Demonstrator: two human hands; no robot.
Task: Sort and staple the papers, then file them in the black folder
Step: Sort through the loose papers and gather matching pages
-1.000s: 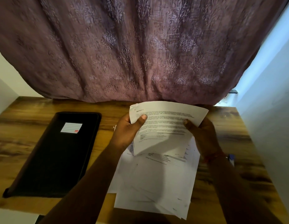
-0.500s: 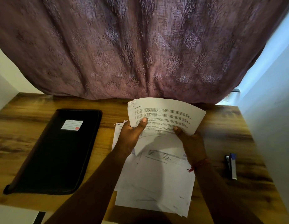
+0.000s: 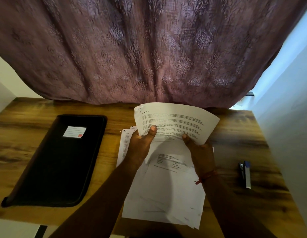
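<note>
So both hands are on one printed sheet [image 3: 175, 124] lifted up at the center of the frame, headed "Section 7" from what I can read. The left hand [image 3: 140, 146] pinches its lower left edge with the thumb on top, and the right hand [image 3: 202, 152] grips the lower right edge, thumb on the face too. My guess is it's held tilted up like that just to read the heading and decide which pile it belongs in, so this looks like the sorting stage, with stapling not started.

The rest of the papers [image 3: 166, 191] lie fanned and messy on the tabletop [image 3: 29, 117] right under the arms, lower center, with a few corners hanging near the front edge. That's the bit I'd watch, since a nudge could slide them off.

The black folder [image 3: 55, 162] sits closed at the left, well apart from the pile, angled a little, with a white label near its top. The stapler [image 3: 245, 174] lies at the right, just beside the right wrist. There's bare wood between folder and papers, and more at the far right, so room for sorted piles. The curtain [image 3: 149, 48] hangs down to the back edge.
</note>
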